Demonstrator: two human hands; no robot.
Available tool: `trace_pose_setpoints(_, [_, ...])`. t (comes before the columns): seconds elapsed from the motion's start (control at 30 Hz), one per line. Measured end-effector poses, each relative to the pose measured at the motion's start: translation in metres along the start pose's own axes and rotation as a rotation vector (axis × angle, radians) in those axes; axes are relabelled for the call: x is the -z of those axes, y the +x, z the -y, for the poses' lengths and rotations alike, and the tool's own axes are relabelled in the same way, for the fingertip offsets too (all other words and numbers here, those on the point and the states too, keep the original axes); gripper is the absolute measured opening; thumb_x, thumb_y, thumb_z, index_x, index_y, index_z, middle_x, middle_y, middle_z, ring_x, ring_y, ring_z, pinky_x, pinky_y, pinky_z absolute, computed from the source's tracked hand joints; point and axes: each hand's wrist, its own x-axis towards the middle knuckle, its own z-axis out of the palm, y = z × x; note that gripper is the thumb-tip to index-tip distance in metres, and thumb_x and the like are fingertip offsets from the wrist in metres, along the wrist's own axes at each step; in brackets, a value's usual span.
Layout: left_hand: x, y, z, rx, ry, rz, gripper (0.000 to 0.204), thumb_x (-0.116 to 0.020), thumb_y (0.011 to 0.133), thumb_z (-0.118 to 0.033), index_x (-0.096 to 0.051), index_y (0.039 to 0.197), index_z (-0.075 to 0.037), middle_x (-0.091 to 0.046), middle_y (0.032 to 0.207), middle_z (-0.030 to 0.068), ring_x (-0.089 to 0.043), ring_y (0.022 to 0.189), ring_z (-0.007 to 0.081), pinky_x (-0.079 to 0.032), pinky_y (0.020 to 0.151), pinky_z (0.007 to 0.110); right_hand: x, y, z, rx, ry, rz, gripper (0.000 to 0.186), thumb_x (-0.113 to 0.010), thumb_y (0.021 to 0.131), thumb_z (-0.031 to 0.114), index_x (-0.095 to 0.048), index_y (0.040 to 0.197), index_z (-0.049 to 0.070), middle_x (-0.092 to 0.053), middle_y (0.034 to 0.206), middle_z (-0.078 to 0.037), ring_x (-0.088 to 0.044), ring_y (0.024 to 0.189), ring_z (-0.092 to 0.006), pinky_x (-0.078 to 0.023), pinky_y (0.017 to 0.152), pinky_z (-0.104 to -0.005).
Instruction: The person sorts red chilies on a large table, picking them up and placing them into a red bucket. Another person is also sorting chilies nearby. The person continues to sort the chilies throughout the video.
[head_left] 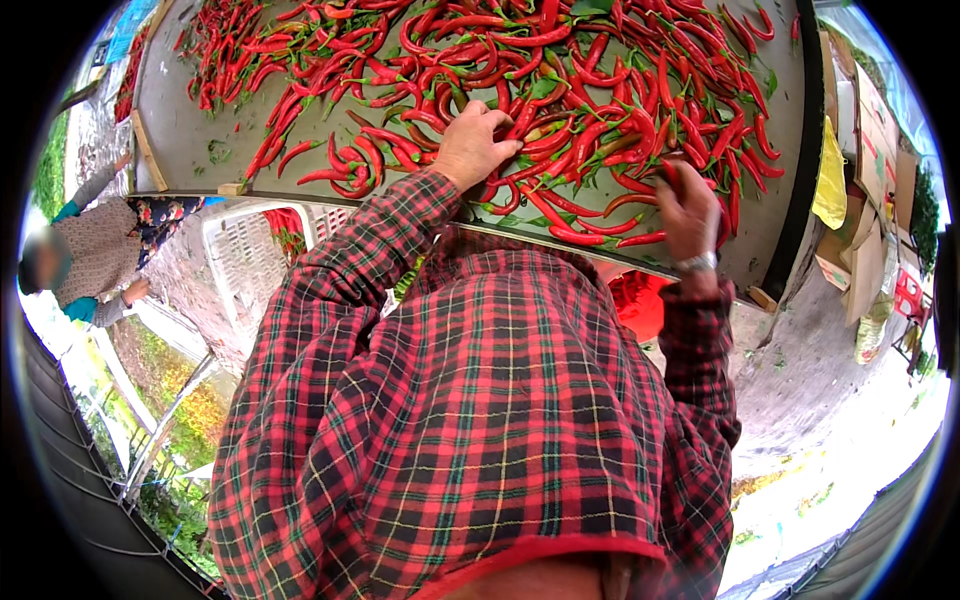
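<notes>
Red chillies (585, 75) lie across the table (175, 110). At its near side, your left hand (474, 148) has half-bent fingers among them; nearer its right edge, your right hand (690, 215) curls, blurred. I can't tell whether either grips one.

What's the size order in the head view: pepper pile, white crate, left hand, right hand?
1. Pepper pile
2. White crate, partly hidden
3. Left hand and right hand: too alike to rank
</notes>
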Motion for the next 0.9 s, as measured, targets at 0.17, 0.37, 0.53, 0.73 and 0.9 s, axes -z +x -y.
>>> trace_pose_setpoints(0.17, [0.004,0.014,0.010,-0.060,0.062,0.121,0.029,-0.069,0.076,-0.020,-0.067,0.099,-0.003,-0.060,0.090,0.0143,-0.061,0.088,0.0309,-0.049,0.078,0.039,-0.095,0.056,0.022,0.323,-0.313,0.290,0.012,-0.058,0.080,0.008,-0.061,0.091,0.004,-0.060,0.084,-0.015,-0.061,0.078,-0.0347,-0.050,0.067,-0.0432])
trace_pose_setpoints(0.37, [0.012,0.005,0.030,0.045,-0.106,0.112,0.025,-0.063,0.078,-0.016,-0.067,0.096,0.000,-0.064,0.090,0.0176,-0.062,0.088,0.0335,-0.049,0.078,0.039,-0.129,0.084,0.041,0.248,-0.822,0.750,0.016,-0.052,0.087,0.012,-0.063,0.098,0.006,-0.064,0.098,-0.016,-0.065,0.093,-0.0322,-0.051,0.074,-0.0443])
trace_pose_setpoints(0.53, [0.009,-0.003,0.034,-0.032,-0.164,0.082,0.019,-0.060,0.080,-0.014,-0.065,0.091,0.000,-0.062,0.088,0.0175,-0.060,0.086,0.0335,-0.048,0.077,0.039,-0.128,0.082,0.045,0.279,-0.893,0.812,0.016,-0.055,0.087,0.016,-0.067,0.091,0.007,-0.064,0.097,-0.015,-0.065,0.090,-0.0316,-0.050,0.075,-0.0457])
trace_pose_setpoints(0.73, [0.035,-0.027,0.035,0.074,-0.415,-0.171,0.022,-0.063,0.080,-0.012,-0.065,0.099,-0.002,-0.063,0.092,0.0138,-0.063,0.085,0.0260,-0.050,0.075,0.034,-0.105,0.088,0.026,0.444,-0.387,0.472,0.019,-0.063,0.079,0.015,-0.056,0.094,0.006,-0.056,0.089,-0.018,-0.062,0.077,-0.0368,-0.051,0.064,-0.0472])
trace_pose_setpoints(0.9, [0.060,-0.043,0.036,0.227,-0.514,-0.313,0.017,-0.062,0.082,-0.007,-0.064,0.098,-0.001,-0.063,0.089,0.0066,-0.062,0.081,0.0151,-0.049,0.073,0.027,-0.058,0.095,0.063,0.083,0.030,0.392,0.025,-0.065,0.077,0.018,-0.057,0.094,0.002,-0.062,0.080,-0.020,-0.061,0.075,-0.0380,-0.048,0.066,-0.0456])
